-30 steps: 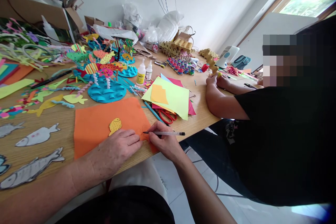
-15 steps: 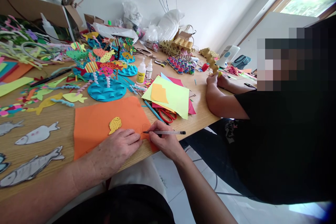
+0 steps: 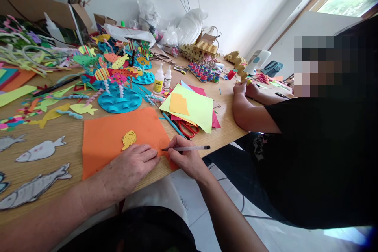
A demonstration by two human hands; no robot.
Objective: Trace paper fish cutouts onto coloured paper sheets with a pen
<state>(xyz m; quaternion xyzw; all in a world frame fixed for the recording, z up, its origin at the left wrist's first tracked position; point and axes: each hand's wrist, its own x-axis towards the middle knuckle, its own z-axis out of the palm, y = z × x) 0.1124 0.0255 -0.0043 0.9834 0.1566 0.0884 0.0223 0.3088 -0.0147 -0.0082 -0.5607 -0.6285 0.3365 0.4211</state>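
- Head view, the only one: my left hand (image 3: 132, 167) lies palm down on the near part of an orange sheet (image 3: 103, 138), fingers together and slightly bent, pointing right. It grasps nothing; it rests on the sheet.
- My right hand (image 3: 187, 161) comes up from the lower right and pinches one pen (image 3: 193, 148) narrowly between thumb and fingers. The pen slants low, dark tip at the sheet by faint curved lines, close to my left fingertips.
- One dotted yellow fish cutout (image 3: 129, 140) lies on the orange sheet, just beyond my left hand.
- To the left on the wooden table (image 3: 223, 134) I count three whitish fish cutouts (image 3: 41, 150), plus part of a blue-edged shape at the frame's edge.
- Two glue bottles (image 3: 158, 80) stand upright beyond the orange sheet.
- One pair of red-handled scissors (image 3: 189, 129) lies near my right hand, partly under a stack of paper topped by a lime sheet (image 3: 199, 111).
- Colorful fish rise above a round blue base (image 3: 119, 103), behind the orange sheet.
- Another person (image 3: 321, 145) in black sits at the right, forearms on the table.
- My hands hide the sheet's near edge and its right corner.
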